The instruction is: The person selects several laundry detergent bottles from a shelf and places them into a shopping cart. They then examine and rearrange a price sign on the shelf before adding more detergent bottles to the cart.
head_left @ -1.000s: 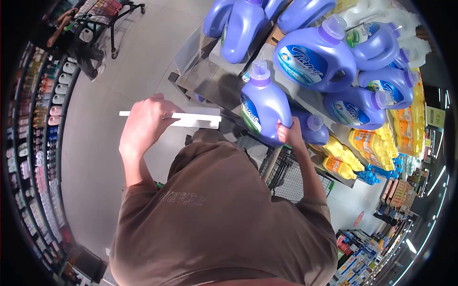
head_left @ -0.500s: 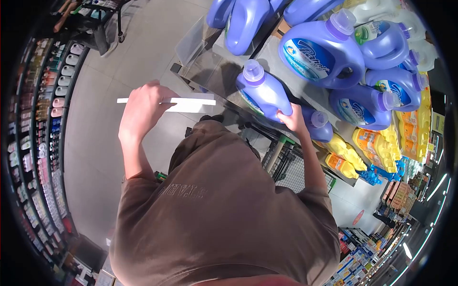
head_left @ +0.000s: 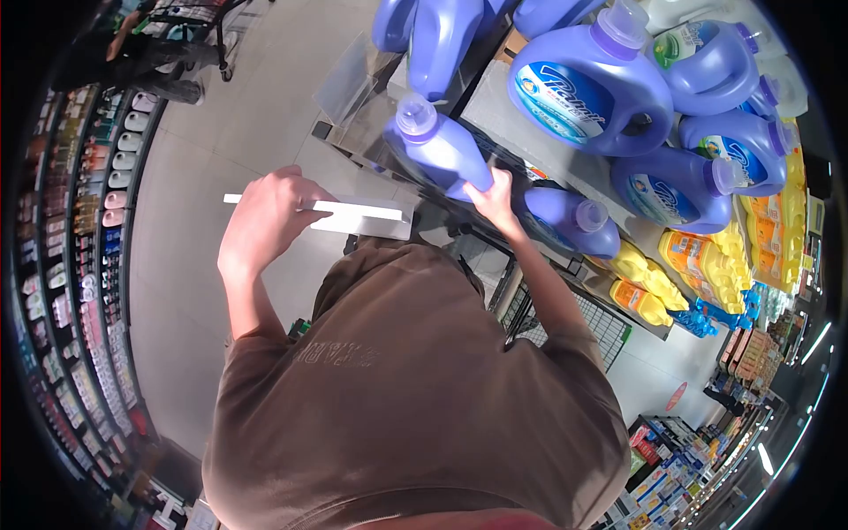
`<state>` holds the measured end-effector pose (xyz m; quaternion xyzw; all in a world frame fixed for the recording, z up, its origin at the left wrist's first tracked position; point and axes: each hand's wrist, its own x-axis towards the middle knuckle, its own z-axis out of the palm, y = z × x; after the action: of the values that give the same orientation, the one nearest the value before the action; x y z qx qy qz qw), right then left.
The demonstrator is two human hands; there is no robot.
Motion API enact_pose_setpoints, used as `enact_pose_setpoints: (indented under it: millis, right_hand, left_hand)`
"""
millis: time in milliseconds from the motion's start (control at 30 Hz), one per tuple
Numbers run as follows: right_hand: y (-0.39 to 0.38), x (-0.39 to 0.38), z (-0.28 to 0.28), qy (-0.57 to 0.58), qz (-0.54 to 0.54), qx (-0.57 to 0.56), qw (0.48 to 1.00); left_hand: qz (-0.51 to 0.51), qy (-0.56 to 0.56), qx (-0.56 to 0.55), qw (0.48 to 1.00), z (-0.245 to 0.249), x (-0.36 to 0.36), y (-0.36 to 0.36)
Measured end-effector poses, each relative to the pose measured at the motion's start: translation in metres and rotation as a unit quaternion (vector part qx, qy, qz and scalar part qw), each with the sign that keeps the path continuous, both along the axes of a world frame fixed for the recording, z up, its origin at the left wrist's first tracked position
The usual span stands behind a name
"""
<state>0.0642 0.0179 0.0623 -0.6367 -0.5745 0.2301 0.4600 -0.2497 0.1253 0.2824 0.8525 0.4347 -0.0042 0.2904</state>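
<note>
My left hand [head_left: 276, 216] is closed around a white strip-like panel [head_left: 362, 221], which looks angled in profile and sticks out on both sides of the fist. In my right hand [head_left: 493, 201] is a purple detergent bottle [head_left: 449, 155], gripped at its lower end. Its clear cap points up and to the left, and it sits at the front edge of the display. Just right of this hand lies another purple detergent bottle [head_left: 565, 216]. A larger purple bottle [head_left: 565, 93] with a blue label stands behind them.
More purple bottles [head_left: 671, 190] and yellow bottles [head_left: 645, 278] fill the display to the right. A wire shopping cart [head_left: 579, 331] stands beside my right arm. Stocked shelves [head_left: 115, 256] line the left side. At the upper left, a person's legs [head_left: 146, 66] show near another cart [head_left: 221, 44].
The right hand has moved left with the purple bottle, exposing more of the bottle beside it. My left hand's white panel has shifted slightly right and tilted down at its right end.
</note>
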Motion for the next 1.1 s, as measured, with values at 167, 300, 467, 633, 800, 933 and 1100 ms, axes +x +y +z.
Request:
enact_pose_setpoints:
  millis: [167,300,467,633,800,933,1100]
  right_hand:
    - [0.04,-0.012,0.002,-0.005,0.027,0.033,0.999]
    - [0.062,-0.014,-0.007,-0.038,0.032,0.054,0.997]
    - [0.08,-0.027,-0.006,-0.028,0.013,0.092,0.995]
    - [0.094,-0.033,0.006,-0.012,0.015,0.046,0.999]
    - [0.048,-0.013,0.022,-0.013,0.035,0.002,0.999]
    - [-0.052,0.009,0.036,0.096,-0.13,-0.082,0.983]
    - [-0.15,0.006,-0.019,0.26,-0.265,-0.197,0.907]
  left_hand:
    - [0.0,-0.018,0.019,1.0,-0.004,-0.002,-0.004]
    - [-0.016,-0.022,0.017,0.999,-0.005,0.003,-0.005]
    - [-0.054,-0.03,0.035,0.997,-0.01,0.014,-0.004]
    - [-0.088,-0.019,0.029,0.996,-0.007,0.036,-0.006]
    - [-0.191,-0.055,0.075,0.977,-0.012,0.067,-0.006]
    - [-0.234,-0.068,0.079,0.967,-0.02,0.103,-0.012]
    - [-0.309,-0.152,0.092,0.934,-0.031,0.152,-0.018]
